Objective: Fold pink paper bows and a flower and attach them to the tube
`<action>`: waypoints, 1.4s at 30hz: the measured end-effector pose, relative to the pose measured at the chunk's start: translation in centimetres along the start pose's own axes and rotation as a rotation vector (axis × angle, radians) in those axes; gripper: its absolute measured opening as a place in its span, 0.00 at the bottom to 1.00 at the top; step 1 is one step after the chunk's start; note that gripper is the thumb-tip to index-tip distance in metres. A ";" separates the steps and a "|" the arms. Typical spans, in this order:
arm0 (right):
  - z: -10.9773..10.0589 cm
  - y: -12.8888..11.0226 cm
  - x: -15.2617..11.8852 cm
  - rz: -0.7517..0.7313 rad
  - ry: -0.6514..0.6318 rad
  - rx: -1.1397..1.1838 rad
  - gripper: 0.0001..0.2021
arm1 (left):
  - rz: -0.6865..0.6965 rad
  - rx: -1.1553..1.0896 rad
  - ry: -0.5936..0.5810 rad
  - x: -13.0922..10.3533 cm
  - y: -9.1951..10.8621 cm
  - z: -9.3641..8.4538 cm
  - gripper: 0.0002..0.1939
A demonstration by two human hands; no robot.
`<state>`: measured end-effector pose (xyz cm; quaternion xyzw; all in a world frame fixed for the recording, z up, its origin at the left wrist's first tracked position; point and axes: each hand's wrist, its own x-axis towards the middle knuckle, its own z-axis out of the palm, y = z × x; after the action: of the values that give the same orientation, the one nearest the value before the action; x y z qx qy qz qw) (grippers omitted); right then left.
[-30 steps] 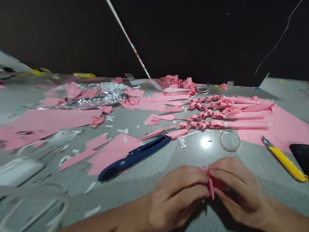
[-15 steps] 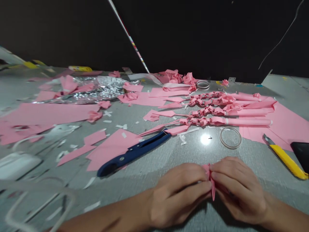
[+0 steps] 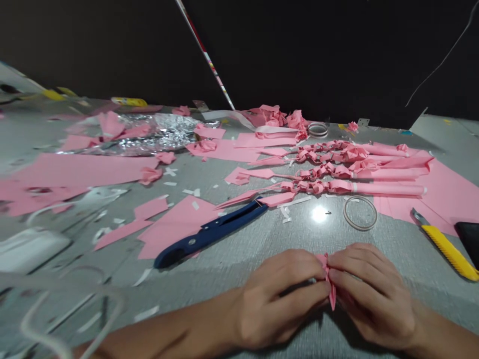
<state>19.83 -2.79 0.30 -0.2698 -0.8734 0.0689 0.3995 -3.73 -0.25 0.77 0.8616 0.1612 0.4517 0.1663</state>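
Note:
Near the front edge of the view, a small folded pink paper piece [image 3: 332,297] is pinched between both hands. My left hand [image 3: 286,299] grips its left side with thumb and fingers together. From the right, my right hand [image 3: 374,296] holds it the same way, fingertips almost touching those of the left. Much of the paper is hidden by the fingers. Beyond the hands lie several rolled pink paper tubes [image 3: 389,189] with curled strips [image 3: 318,186] on their left ends. A roll of tape [image 3: 360,213] lies flat just above my right hand.
Dark blue scissors or cutter [image 3: 209,233] lie left of centre. A yellow box cutter [image 3: 449,252] and a black object [image 3: 468,239] are at the right. Pink sheets [image 3: 82,169], silver foil [image 3: 157,133], white scraps and a pale cable [image 3: 119,304] lie to the left.
The view has shifted slightly, so the table things appear a little further right. Both hands still hold the pink piece, with their fingertips slightly moved on it.

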 end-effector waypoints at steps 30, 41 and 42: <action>-0.6 0.3 2.1 1.239 -0.117 1.185 0.18 | -1.037 -1.078 -0.183 1.7 -1.6 0.2 0.18; -0.7 0.7 2.0 1.218 -0.140 1.267 0.13 | -0.987 -1.036 -0.290 1.4 -2.6 0.4 0.21; -0.7 0.7 2.1 1.224 -0.134 1.299 0.13 | -0.990 -1.037 -0.291 1.5 -2.5 0.3 0.22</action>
<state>19.54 -1.19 1.93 -0.4045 -0.3871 0.7665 0.3148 -2.95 2.62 0.61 0.5497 0.2735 0.2226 0.7573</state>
